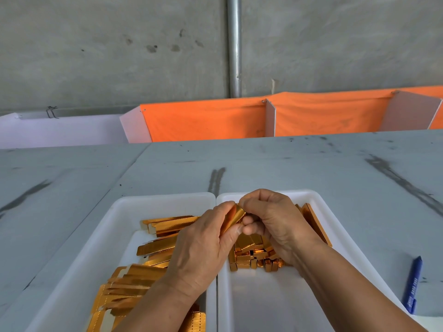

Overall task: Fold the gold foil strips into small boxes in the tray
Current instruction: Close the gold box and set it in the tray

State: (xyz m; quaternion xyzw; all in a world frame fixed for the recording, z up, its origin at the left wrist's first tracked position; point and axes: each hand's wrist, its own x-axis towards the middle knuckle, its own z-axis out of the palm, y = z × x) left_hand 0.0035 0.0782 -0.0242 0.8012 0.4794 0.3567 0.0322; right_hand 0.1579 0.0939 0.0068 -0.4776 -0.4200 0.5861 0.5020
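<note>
Fronting a concrete wall (119,56), the scuffed grey table (311,164) bears white trays (167,204).

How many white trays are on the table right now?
2. The left tray holds flat gold strips; the right tray, right beside it, holds small folded boxes. Both run off the bottom edge; no third tray shows.

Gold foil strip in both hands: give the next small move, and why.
Probably crease the bend sharp: the left hand and right hand pinch the gold foil strip, which looks curved, not yet squared like the folded boxes beneath.
</note>
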